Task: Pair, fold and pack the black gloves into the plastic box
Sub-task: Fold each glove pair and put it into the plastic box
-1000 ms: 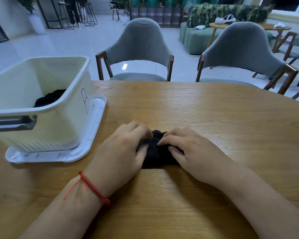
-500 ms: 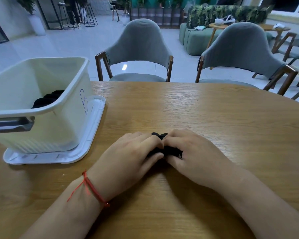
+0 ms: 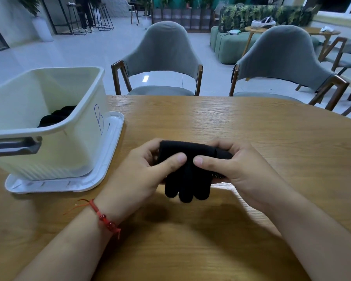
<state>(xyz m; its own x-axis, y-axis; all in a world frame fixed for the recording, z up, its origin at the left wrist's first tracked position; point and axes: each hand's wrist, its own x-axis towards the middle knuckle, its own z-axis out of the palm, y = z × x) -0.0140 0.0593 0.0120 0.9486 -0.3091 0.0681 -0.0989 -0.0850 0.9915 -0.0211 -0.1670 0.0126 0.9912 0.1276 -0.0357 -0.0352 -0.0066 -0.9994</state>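
Left wrist: red bead cord (image 3: 106, 219). Left hand (image 3: 142, 175) and right hand (image 3: 239, 171) both grip the folded black gloves (image 3: 187, 179), held just above the table (image 3: 261, 134). Thumbs press the near face, tips nearly meeting; the other fingers curl behind the upper edge. Glove fingertips hang down, unsupported. Left: plastic box (image 3: 83, 136) on its lid (image 3: 109, 159), black cloth (image 3: 57, 117) inside. Beyond: grey chairs (image 3: 166, 49).

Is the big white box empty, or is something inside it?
Not empty. A heap of black cloth shows inside the box, behind its near rim. How full it is, cannot tell.
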